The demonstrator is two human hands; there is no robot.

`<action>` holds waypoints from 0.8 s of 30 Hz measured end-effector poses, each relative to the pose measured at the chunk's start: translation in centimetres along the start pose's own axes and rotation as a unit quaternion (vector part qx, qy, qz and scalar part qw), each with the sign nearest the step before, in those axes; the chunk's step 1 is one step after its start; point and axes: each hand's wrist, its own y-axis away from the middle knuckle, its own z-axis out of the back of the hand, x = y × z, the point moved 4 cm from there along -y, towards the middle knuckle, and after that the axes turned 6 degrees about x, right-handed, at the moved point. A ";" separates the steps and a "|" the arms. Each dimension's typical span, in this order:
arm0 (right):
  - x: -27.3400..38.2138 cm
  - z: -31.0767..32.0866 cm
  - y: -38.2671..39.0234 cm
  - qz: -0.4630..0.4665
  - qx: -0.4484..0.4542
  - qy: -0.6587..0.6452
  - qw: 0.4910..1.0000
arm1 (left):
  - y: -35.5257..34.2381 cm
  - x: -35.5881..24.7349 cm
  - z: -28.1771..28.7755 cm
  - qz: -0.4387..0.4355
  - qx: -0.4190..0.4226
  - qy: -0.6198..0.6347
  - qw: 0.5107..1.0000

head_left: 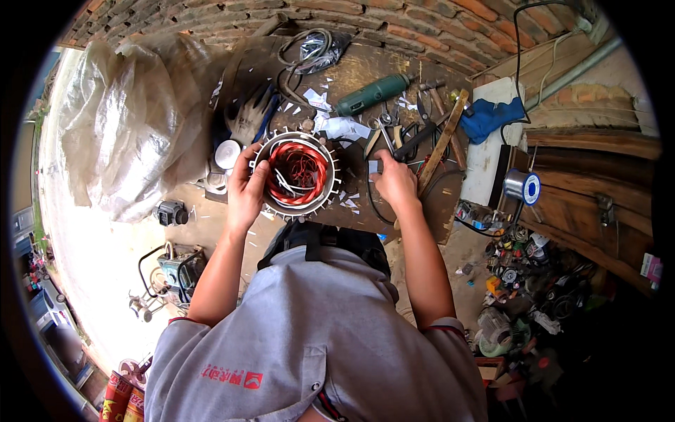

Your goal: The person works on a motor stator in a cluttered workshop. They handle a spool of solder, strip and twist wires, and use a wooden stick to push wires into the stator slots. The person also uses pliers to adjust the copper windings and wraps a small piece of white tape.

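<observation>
My left hand [247, 188] grips the left rim of a round motor stator [263, 156], thumb on its edge and fingers around the outside. Inside it lies a ring of red-wrapped copper windings [325, 176], with loose red wires in the middle and white leads at the lower left. Small posts stick out all around the rim. My right hand [396, 181] is at the tools right of the stator, its fingers curled beside a slim silver pointed tool [384, 132] and a dark-handled tool [413, 143]. What its fingers hold, if anything, is hidden.
On the wooden bench [422, 231] lie a green cylindrical power tool [373, 95], a wooden stick [443, 143], a blue cloth [492, 118], a glove [249, 118] and paper scraps. A solder wire spool [522, 188] stands right. Plastic sheeting [133, 126] hangs left; motor parts [520, 274] cover the right floor.
</observation>
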 end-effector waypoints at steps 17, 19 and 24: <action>-2.2 -3.0 1.2 0.074 -0.229 -0.293 0.925 | 3.7 -2.9 0.9 -0.076 -0.068 -0.083 0.991; -2.7 -3.3 1.4 0.054 -0.199 -0.378 0.903 | 5.5 -3.2 2.0 -0.102 -0.083 -0.035 0.991; -3.1 -2.8 4.9 0.033 -0.201 -0.403 0.892 | 10.9 0.5 8.0 -0.054 -0.034 -0.120 0.991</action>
